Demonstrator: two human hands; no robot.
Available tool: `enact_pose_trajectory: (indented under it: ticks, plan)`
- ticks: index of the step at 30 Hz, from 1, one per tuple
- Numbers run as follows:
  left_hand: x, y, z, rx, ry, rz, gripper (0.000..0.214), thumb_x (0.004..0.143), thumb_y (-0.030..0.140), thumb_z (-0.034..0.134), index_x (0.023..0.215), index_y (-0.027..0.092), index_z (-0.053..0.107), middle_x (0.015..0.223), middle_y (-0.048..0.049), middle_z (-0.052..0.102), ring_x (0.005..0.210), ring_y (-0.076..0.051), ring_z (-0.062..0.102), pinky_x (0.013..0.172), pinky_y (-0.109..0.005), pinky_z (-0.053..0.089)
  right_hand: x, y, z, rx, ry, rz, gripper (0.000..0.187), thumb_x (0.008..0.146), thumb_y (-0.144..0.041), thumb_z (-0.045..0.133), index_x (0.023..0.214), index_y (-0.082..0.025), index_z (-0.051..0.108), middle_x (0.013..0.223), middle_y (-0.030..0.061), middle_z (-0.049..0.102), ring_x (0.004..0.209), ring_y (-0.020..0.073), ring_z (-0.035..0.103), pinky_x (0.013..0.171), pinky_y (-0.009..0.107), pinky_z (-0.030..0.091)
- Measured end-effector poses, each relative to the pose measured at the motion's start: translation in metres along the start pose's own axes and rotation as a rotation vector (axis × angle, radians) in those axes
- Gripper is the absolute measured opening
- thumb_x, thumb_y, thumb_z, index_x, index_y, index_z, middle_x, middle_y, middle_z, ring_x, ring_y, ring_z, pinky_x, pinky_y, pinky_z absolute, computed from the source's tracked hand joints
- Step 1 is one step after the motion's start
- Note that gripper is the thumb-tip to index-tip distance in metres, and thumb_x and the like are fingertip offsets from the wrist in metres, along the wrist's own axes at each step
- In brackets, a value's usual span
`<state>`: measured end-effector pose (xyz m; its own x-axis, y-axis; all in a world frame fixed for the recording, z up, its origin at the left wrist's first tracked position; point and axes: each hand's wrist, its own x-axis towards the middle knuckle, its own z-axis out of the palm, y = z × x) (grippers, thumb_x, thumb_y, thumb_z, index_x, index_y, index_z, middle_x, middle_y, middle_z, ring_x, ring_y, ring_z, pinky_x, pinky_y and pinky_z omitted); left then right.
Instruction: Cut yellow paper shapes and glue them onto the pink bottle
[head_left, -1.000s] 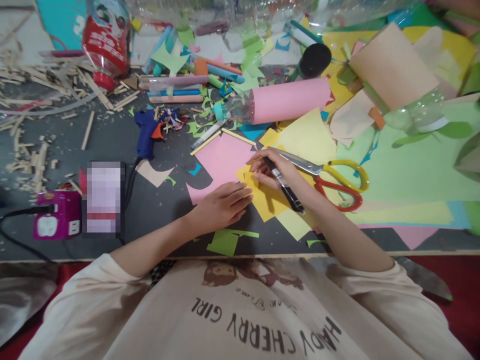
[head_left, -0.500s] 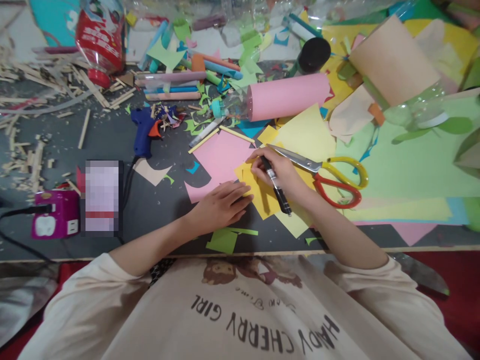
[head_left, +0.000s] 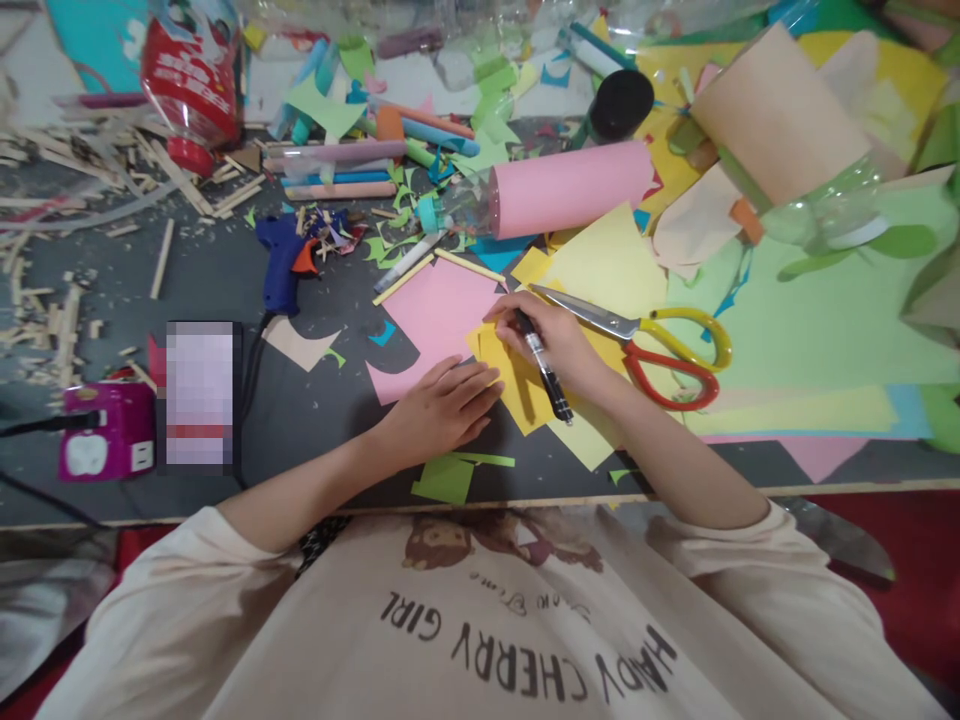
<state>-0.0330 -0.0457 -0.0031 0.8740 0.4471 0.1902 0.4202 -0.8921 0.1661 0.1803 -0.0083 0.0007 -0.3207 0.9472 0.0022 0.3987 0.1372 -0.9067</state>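
My right hand (head_left: 541, 335) grips a black pen (head_left: 550, 372), its tip hidden by the fingers over a piece of yellow paper (head_left: 523, 395). With fingers stretched out, my left hand (head_left: 448, 405) lies flat, its fingertips on the left edge of that yellow paper. Behind the hands is a pink paper house shape (head_left: 442, 305) with thin wooden sticks along its roof edges. Scissors (head_left: 649, 345) with one yellow and one red handle lie half open beside my right hand. Pale yellow paper (head_left: 592, 265) spreads beneath them. A green paper scrap (head_left: 442, 480) rests near the table edge.
At left are a blue glue gun (head_left: 281, 262), a purple box (head_left: 105, 430) with a cable, and a phone (head_left: 199, 395). A pink-wrapped bottle (head_left: 574, 188) lies behind my hands. A red-labelled bottle (head_left: 191, 80) stands among wooden sticks. Green sheets (head_left: 825, 300) cover the right side.
The whole view has shifted slightly. My right hand and the pen have moved very little over the yellow paper, and my left hand stays flat in its place.
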Motion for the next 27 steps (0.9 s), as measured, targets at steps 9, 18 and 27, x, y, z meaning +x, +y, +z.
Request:
enact_pose_trajectory:
  ticks: [9, 18, 27]
  plan:
    - [0.0, -0.001, 0.0, -0.001, -0.028, -0.005, 0.033, 0.098, 0.023, 0.046, 0.125, 0.012, 0.06, 0.125, -0.0131, 0.069, 0.121, -0.022, 0.062, 0.108, -0.042, 0.048, 0.001, 0.002, 0.001, 0.009, 0.006, -0.015, 0.016, 0.09, -0.03, 0.052, 0.098, -0.019, 0.062, 0.087, 0.004, 0.069, 0.078, 0.0138, 0.066, 0.072, 0.026, 0.049]
    - [0.0, -0.001, 0.001, -0.013, -0.018, -0.02, 0.032, 0.098, 0.023, 0.045, 0.125, 0.012, 0.06, 0.125, -0.0125, 0.069, 0.117, -0.022, 0.064, 0.106, -0.043, 0.049, -0.005, 0.006, 0.002, 0.197, 0.202, 0.007, 0.032, 0.092, -0.051, 0.055, 0.101, -0.022, 0.064, 0.085, 0.0014, 0.072, 0.046, 0.0064, 0.052, 0.052, 0.024, 0.047]
    - [0.001, -0.001, -0.001, -0.032, -0.058, -0.053, 0.034, 0.098, 0.02, 0.043, 0.127, 0.015, 0.061, 0.136, -0.0119, 0.064, 0.118, -0.021, 0.063, 0.108, -0.044, 0.046, -0.011, 0.005, 0.005, 0.436, 0.149, -0.012, 0.045, 0.087, -0.068, 0.053, 0.105, -0.027, 0.054, 0.09, 0.0004, 0.064, 0.067, 0.0116, 0.061, 0.057, 0.026, 0.046]
